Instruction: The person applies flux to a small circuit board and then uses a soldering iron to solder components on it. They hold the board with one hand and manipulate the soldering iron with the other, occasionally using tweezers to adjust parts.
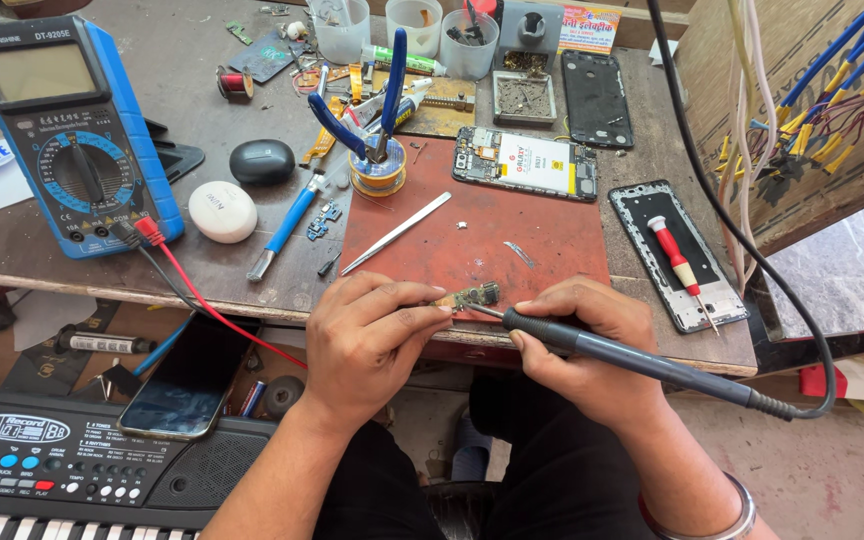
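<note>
My left hand (367,340) pinches a small green circuit board (476,295) at the front edge of a red-brown work mat (472,245). My right hand (577,335) grips a dark grey soldering iron (612,355) by its handle; the metal tip touches the little board. The iron's black cable runs off to the right and up. Both hands rest against the table's front edge.
On the mat lie steel tweezers (397,232) and an opened phone (525,163). A blue multimeter (62,130) with red and black leads stands left. Blue cutters (377,105), cups, a phone frame with a red screwdriver (680,258), a keyboard (52,460) with a phone (187,385) on it.
</note>
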A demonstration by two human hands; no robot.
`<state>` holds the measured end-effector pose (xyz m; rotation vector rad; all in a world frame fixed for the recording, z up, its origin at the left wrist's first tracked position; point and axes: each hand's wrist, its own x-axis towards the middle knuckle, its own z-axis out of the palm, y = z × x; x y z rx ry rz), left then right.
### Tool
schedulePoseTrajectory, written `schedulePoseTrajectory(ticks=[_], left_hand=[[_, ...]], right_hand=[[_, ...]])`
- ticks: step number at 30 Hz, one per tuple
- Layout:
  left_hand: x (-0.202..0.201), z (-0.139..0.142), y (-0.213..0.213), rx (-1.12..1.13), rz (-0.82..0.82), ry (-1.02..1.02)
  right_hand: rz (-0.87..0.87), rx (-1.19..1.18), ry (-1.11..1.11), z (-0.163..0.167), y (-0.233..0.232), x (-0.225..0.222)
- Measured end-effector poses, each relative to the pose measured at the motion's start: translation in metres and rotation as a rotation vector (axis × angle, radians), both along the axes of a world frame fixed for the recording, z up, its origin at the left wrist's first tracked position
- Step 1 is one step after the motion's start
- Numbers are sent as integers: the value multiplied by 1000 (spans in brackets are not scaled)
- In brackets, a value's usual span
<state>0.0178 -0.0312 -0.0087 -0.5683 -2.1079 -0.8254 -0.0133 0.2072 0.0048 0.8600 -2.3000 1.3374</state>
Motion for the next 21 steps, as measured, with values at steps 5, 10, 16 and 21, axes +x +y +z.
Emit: schedulePoseTrajectory(ticks=[5,10,16,21], left_hand=[[0,0,0,-3,0,1],[1,0,0,-3,7,2],[0,0,0,-17,10,1],[-1,0,0,-4,-5,-1]], right_hand=[[0,6,-5,0,0,0],[25,-6,-28,0,1,0],[19,-1,-19,0,0,0],[11,4,-29,1,1,-1]])
